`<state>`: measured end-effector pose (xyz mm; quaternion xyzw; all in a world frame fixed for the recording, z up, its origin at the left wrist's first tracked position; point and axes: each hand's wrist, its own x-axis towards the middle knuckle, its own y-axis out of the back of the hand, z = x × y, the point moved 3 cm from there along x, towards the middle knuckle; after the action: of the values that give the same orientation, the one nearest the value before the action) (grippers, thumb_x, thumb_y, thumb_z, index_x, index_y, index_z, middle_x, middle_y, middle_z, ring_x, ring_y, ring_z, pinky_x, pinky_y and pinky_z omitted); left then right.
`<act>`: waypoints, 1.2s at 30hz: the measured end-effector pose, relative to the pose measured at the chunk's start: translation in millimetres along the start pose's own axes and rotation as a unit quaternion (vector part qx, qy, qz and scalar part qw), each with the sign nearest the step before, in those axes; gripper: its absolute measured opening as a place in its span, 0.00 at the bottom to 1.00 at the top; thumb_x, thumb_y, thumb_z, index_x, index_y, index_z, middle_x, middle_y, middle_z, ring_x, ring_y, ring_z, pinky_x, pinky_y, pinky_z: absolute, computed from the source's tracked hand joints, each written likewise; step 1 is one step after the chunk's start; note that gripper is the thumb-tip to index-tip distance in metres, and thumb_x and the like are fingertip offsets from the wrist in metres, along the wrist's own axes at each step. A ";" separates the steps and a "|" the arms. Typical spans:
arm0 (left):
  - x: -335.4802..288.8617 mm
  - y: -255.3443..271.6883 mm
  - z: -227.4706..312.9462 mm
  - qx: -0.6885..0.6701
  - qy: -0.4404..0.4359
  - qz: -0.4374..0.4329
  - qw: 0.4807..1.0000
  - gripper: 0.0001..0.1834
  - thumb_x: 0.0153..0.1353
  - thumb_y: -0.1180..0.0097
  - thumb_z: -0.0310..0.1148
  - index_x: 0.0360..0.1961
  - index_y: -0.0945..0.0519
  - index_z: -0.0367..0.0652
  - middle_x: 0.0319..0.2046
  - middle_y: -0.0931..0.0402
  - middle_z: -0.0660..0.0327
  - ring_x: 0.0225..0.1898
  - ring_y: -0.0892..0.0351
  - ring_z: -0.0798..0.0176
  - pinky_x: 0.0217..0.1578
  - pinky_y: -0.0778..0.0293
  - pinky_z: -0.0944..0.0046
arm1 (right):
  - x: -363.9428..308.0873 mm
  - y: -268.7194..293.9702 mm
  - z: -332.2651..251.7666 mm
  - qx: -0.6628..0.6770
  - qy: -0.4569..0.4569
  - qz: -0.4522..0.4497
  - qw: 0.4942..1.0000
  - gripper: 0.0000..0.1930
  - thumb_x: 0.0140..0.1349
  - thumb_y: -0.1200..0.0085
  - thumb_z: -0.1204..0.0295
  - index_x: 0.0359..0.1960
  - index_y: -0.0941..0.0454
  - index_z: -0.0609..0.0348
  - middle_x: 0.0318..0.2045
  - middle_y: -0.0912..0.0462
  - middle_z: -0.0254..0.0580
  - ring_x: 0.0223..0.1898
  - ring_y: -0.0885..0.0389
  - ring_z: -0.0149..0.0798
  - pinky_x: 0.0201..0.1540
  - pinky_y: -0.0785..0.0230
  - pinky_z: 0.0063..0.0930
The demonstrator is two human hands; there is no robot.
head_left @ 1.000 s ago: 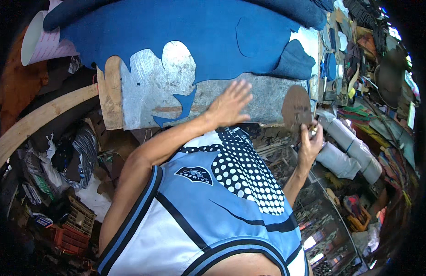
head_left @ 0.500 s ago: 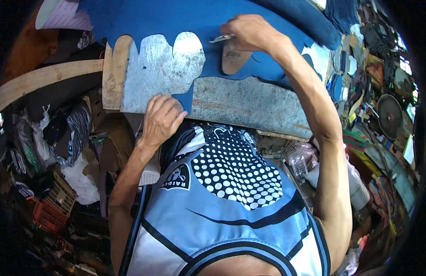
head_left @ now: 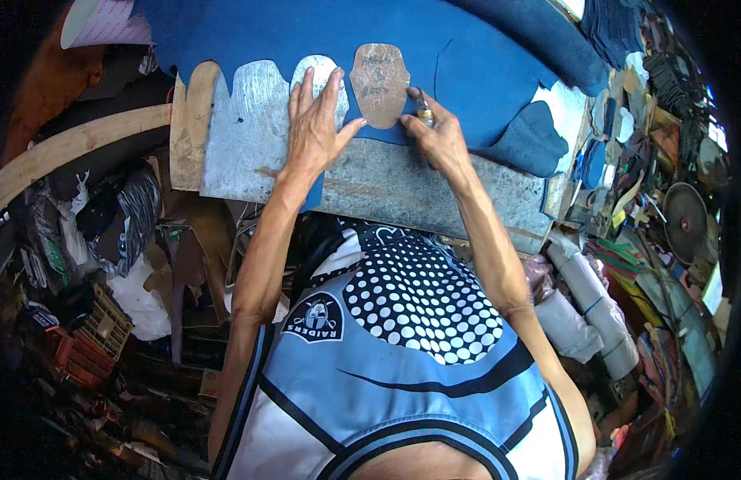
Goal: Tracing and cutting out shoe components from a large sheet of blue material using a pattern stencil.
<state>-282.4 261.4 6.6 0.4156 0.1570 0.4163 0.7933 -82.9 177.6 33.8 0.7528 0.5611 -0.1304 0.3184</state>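
Note:
A brown tongue-shaped template with handwriting on it lies flat on a blue sheet that looks like leather or fabric. My left hand is open, fingers spread over the sheet's cut edge and the bare metal, its thumb close to the template's lower left side. At the template's right side, my right hand is closed round a small knife with a brass-coloured collar; its blade is partly hidden. A narrow blue offcut shows beside my left wrist. A thin curved cut line runs through the sheet to the right.
Under the sheet is a worn metal plate on the bench. A curved wooden strip reaches in from the left. Rolled blue material lies at the far right. Scraps and a round fan-like grille crowd the right side; wrapped rolls stand nearer.
My left hand has moved up and right from the blue offcut to beside the template. The template now lies uncovered, farther left and up; my right hand has come down to its right side.

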 end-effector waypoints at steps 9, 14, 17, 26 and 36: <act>-1.0 -1.2 -5.4 0.002 0.007 -0.014 1.000 0.50 0.53 0.30 0.47 0.72 0.42 0.44 0.66 0.31 0.55 0.74 0.49 0.43 0.73 0.58 0.40 | 2.3 1.7 -3.3 0.104 -0.061 -0.073 0.990 0.26 0.64 0.41 0.70 0.65 0.28 0.57 0.22 0.26 0.29 0.15 0.33 0.22 0.16 0.42 0.18; -5.5 -3.1 -9.4 -0.004 -0.005 0.003 1.000 0.49 0.53 0.30 0.48 0.71 0.41 0.46 0.64 0.29 0.56 0.73 0.47 0.44 0.73 0.57 0.40 | 9.1 6.3 -4.8 0.108 -0.040 -0.109 0.987 0.24 0.65 0.42 0.70 0.63 0.27 0.60 0.23 0.25 0.30 0.16 0.32 0.22 0.17 0.39 0.17; -6.4 -1.7 -6.4 -0.016 -0.004 0.011 1.000 0.40 0.54 0.30 0.47 0.66 0.31 0.46 0.64 0.29 0.56 0.73 0.46 0.45 0.72 0.56 0.40 | 7.0 5.9 -3.6 0.107 -0.047 -0.111 0.987 0.23 0.65 0.41 0.70 0.62 0.26 0.60 0.23 0.25 0.30 0.16 0.32 0.21 0.17 0.38 0.17; -7.9 -0.9 -5.4 0.039 -0.030 0.002 0.999 0.20 0.62 0.37 0.42 0.52 0.17 0.45 0.64 0.29 0.56 0.71 0.42 0.46 0.71 0.53 0.40 | 9.2 5.1 -11.8 0.058 -0.031 -0.076 0.995 0.24 0.64 0.41 0.69 0.63 0.26 0.55 0.24 0.24 0.31 0.17 0.32 0.23 0.18 0.39 0.19; -9.1 -4.9 -6.7 0.036 -0.037 0.017 0.999 0.24 0.58 0.33 0.46 0.52 0.17 0.47 0.63 0.29 0.56 0.70 0.41 0.46 0.70 0.51 0.38 | 33.3 4.0 -7.6 -0.196 0.158 0.022 0.968 0.28 0.63 0.39 0.67 0.65 0.28 0.55 0.45 0.15 0.50 0.42 0.15 0.40 0.43 0.23 0.31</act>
<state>-289.3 256.2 -2.2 0.4615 0.1351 0.4079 0.7761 -69.2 207.1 22.5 0.6989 0.6022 0.1098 0.3699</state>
